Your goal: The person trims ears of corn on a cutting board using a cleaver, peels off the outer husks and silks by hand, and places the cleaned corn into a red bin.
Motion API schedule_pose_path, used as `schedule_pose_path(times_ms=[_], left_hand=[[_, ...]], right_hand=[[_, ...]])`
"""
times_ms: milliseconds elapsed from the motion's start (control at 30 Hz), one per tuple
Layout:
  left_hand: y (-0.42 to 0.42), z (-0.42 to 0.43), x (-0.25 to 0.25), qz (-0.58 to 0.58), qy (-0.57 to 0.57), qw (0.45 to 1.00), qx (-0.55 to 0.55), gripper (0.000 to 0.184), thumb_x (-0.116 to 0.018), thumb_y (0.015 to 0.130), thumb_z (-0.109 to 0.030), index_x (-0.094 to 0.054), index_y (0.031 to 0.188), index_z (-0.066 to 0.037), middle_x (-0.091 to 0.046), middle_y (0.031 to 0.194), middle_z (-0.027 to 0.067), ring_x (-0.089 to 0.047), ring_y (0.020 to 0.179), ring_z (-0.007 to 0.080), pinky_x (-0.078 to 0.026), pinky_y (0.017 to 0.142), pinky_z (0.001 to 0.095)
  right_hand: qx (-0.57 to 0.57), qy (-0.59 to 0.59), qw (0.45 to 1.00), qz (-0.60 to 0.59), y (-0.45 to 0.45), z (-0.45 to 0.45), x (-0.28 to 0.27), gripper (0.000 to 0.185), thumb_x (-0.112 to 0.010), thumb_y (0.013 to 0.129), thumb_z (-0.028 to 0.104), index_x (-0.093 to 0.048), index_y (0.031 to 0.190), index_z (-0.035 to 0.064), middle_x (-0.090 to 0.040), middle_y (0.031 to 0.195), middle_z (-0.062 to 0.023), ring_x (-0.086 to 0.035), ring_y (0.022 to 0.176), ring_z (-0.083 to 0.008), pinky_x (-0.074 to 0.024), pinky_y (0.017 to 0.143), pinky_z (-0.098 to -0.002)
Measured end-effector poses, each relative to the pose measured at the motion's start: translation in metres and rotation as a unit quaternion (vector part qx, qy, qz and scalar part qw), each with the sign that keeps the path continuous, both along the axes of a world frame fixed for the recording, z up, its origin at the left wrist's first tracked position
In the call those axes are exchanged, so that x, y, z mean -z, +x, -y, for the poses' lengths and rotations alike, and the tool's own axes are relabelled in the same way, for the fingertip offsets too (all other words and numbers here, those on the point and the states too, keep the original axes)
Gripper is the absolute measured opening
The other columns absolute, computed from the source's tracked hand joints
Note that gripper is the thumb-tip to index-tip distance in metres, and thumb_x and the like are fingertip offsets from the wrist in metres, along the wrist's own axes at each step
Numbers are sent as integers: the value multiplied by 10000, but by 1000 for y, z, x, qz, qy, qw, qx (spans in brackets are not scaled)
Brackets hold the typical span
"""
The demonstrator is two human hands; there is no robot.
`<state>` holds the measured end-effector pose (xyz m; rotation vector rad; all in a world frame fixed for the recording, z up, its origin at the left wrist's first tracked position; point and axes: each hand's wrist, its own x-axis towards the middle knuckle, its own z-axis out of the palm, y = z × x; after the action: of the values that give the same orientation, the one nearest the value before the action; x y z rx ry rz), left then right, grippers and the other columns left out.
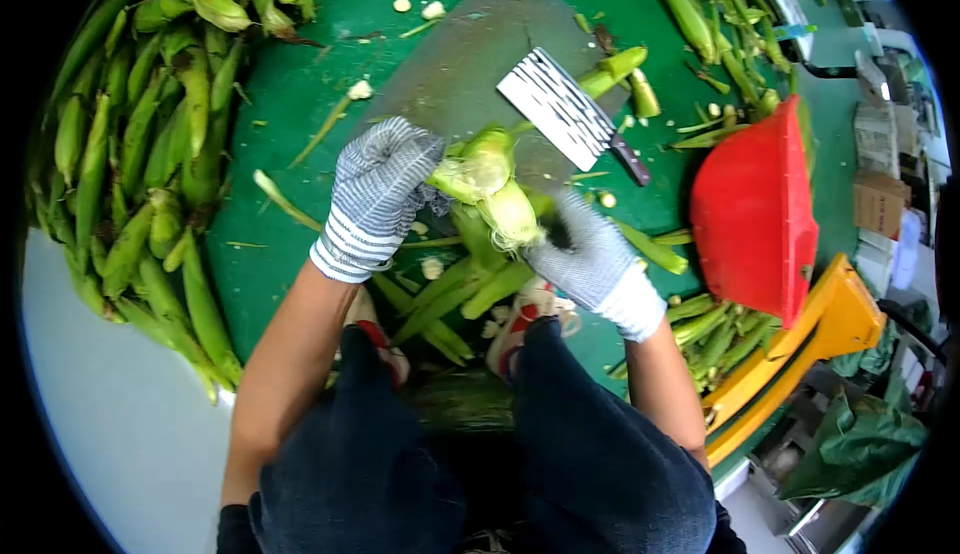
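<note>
Between my gloved hands is an ear of corn (510, 216), with pale green husk partly peeled and silk showing. My left hand (385, 169), in a grey-striped glove, is closed on the husk at its left side. My right hand (583, 254) is closed at the lower right end of the ear, its fingers partly blurred. Beyond them, a cleaver (560, 109) with a dark handle lies on a translucent cutting board (440, 64). Loose green husks (460, 294) lie below the ear, between my shoes.
A large heap of unpeeled corn (150, 144) stands at left. To the right are a red plastic basin (750, 209), a yellow plastic stool (800, 329) and more husks (725, 339). Cut stem ends and scraps are scattered over the green floor (285, 94).
</note>
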<state>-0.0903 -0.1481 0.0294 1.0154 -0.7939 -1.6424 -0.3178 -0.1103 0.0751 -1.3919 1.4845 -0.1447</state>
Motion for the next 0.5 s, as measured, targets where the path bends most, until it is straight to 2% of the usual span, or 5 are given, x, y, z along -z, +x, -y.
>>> schedule_pose_path(times_ms=[100, 200, 233, 367, 500], left_hand=[[-30, -2, -11, 24, -19, 996, 85, 96, -646, 843, -74, -600, 783, -15, -582, 696, 35, -588, 580, 113, -485, 525, 247], [-46, -8, -11, 65, -98, 986, 118, 90, -634, 847, -44, -597, 771, -17, -577, 668, 34, -588, 586, 105, -489, 528, 250], [-45, -10, -8, 52, -77, 988, 123, 81, -642, 845, -62, -597, 795, -17, -580, 690, 31, -589, 604, 103, -479, 513, 244], [-23, -32, 5, 28, 8, 985, 171, 107, -657, 838, -95, -598, 850, -6, -585, 725, 32, -585, 610, 105, -479, 497, 230], [4, -64, 18, 40, 107, 984, 136, 130, -651, 829, -112, -588, 834, 2, -576, 688, 60, -573, 540, 117, -478, 479, 250]], right_hand=[[97, -253, 961, 59, 2, 12, -40, 621, -738, 740, 331, -478, 1199, 4, -553, 1113, -209, -600, 948, -295, -500, 769, -360], [54, -278, 957, -56, 12, 29, -17, 324, -648, 830, 207, -570, 1065, -2, -591, 851, -191, -611, 777, -322, -485, 682, -379], [86, -330, 940, 21, 13, 29, -16, 186, -594, 866, 141, -603, 969, -13, -594, 791, -183, -596, 691, -303, -470, 641, -380], [198, -176, 946, 185, 8, 22, 7, 280, -559, 919, 183, -596, 1083, -41, -634, 964, -66, -520, 874, -100, -420, 814, -278], [447, 97, 810, 367, -15, 13, 56, 257, -608, 896, 230, -594, 948, -21, -626, 792, -116, -630, 640, -197, -550, 613, -308]])
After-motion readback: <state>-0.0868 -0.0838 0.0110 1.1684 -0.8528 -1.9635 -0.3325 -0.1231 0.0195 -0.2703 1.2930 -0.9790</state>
